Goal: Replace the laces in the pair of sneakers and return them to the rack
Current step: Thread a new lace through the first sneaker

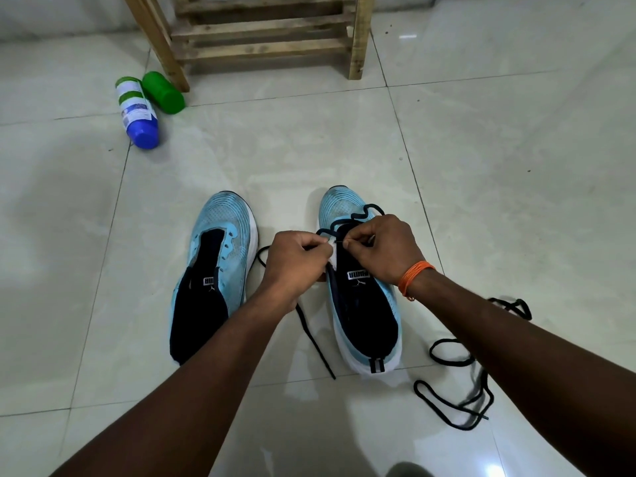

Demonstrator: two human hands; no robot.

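**Left hand point(296, 259) and right hand point(382, 249) pinch at the right sneaker point(364, 315)**

Head view: our left hand pinches the right sneaker's eyelet edge. Our right hand pinches the black lace point(358, 215) that loops over its toe. The left sneaker point(220, 242) stands just left. A spare lace point(457, 383) lies near right, and the wooden rack point(261, 36) stands far.

There's just the one view, worn on the person's head and tipped forward and steeply down at the tiled floor point(481, 166). It sits close: both forearms run in from the bottom edge, and the left hand point(296, 259) and right hand point(382, 249) meet mid-frame. The wooden rack point(261, 36) lines the top edge.
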